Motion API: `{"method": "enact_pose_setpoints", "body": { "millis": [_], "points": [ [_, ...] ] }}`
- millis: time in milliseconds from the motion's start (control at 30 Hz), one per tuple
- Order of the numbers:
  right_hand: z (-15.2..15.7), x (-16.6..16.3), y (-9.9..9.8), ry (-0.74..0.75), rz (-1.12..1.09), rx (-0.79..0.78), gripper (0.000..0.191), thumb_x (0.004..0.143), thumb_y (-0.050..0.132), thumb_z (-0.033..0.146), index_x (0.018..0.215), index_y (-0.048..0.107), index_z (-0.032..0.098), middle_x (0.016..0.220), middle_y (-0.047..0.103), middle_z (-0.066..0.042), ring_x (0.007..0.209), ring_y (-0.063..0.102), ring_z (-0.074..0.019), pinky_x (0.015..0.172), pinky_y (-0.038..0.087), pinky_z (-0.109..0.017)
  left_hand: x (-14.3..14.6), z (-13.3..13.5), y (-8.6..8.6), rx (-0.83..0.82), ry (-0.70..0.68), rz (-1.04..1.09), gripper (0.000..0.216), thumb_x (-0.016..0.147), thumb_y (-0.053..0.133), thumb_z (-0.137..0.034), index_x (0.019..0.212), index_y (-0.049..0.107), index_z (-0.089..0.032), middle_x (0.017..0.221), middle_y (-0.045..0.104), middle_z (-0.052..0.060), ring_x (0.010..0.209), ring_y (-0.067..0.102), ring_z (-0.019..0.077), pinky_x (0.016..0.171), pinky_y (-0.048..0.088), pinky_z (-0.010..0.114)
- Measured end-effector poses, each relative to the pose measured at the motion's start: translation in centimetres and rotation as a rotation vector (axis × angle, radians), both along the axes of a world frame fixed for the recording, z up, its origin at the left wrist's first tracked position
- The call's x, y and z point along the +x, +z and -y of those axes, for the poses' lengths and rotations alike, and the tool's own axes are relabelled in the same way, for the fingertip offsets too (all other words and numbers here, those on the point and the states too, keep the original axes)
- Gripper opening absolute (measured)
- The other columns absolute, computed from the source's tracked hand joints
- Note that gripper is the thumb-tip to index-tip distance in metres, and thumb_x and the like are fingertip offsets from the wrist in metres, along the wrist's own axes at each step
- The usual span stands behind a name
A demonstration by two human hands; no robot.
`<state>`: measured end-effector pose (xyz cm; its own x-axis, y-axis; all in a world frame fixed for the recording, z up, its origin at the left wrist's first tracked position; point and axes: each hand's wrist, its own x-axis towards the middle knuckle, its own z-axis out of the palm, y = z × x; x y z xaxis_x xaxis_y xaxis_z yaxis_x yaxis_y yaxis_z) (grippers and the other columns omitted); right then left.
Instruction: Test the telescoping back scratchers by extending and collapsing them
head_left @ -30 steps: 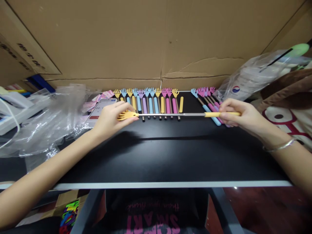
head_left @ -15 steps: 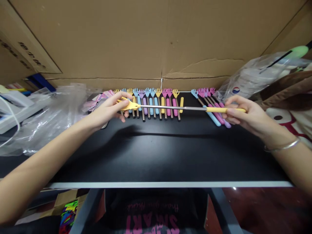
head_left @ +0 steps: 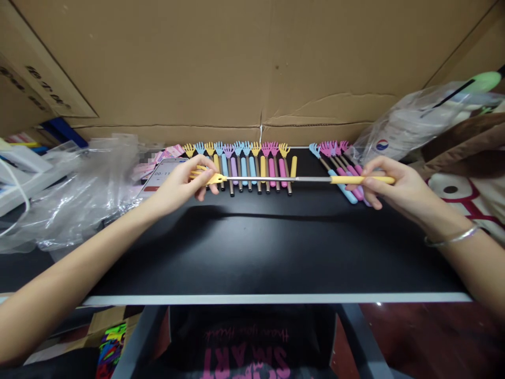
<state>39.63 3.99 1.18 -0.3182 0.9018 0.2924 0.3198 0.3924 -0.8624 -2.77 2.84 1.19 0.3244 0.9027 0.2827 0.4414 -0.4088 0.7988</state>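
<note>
Head view: yellow back scratcher (head_left: 284, 179) spans left hand (head_left: 177, 185) to right hand (head_left: 398, 189).

A packing or stockroom workbench: cardboard cartons (head_left: 252, 63) behind, plastic bags (head_left: 79, 195), rows of identical back scratchers (head_left: 240, 166).

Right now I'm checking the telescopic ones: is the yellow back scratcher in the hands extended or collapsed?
Extended: the yellow back scratcher shows a long bare metal rod between the left hand at its claw and the right hand on its grip.

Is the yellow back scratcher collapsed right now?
No: the yellow back scratcher is extended, its metal rod spanning from the left hand at the claw to the right hand on the handle.
</note>
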Motion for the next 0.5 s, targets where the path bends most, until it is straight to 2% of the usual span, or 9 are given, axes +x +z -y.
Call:
{"method": "enact_pose_setpoints", "body": {
  "millis": [133, 333, 500],
  "points": [
    [0.0, 0.2, 0.1, 0.01, -0.012, -0.009, 0.033, 0.079, 0.073, 0.041, 0.086, 0.047, 0.021, 0.065, 0.068, 0.001, 0.035, 0.05, -0.0074, 0.041, 0.037, -0.022, 0.5, 0.3, -0.2, 0.076, 0.01, 0.044, 0.027, 0.092, 0.054, -0.045, 0.088, 0.048, -0.02, 0.067, 0.066, 0.001, 0.041, 0.051, 0.0088, 0.046, 0.043, 0.023],
    [0.2, 0.2, 0.4, -0.01, -0.003, -0.036, 0.036, 0.078, 0.074, 0.044, 0.085, 0.047, 0.021, 0.067, 0.069, 0.0, 0.036, 0.053, -0.0093, 0.041, 0.04, -0.022, 0.5, 0.3, -0.6, 0.131, 0.011, 0.102, 0.027, 0.093, 0.055, -0.046, 0.09, 0.049, -0.019, 0.064, 0.065, 0.0, 0.04, 0.052, 0.0082, 0.044, 0.042, 0.02],
    [0.4, -0.5, 0.2, 0.034, 0.058, -0.136, 0.037, 0.082, 0.067, 0.051, 0.089, 0.047, 0.021, 0.074, 0.072, -0.005, 0.037, 0.055, -0.0102, 0.041, 0.04, -0.024, 1.2, 1.0, -0.6, 0.203, 0.004, 0.025, 0.021, 0.095, 0.053, -0.04, 0.094, 0.052, -0.019, 0.067, 0.067, -0.001, 0.043, 0.05, 0.0071, 0.046, 0.043, 0.019]
  ]
}}
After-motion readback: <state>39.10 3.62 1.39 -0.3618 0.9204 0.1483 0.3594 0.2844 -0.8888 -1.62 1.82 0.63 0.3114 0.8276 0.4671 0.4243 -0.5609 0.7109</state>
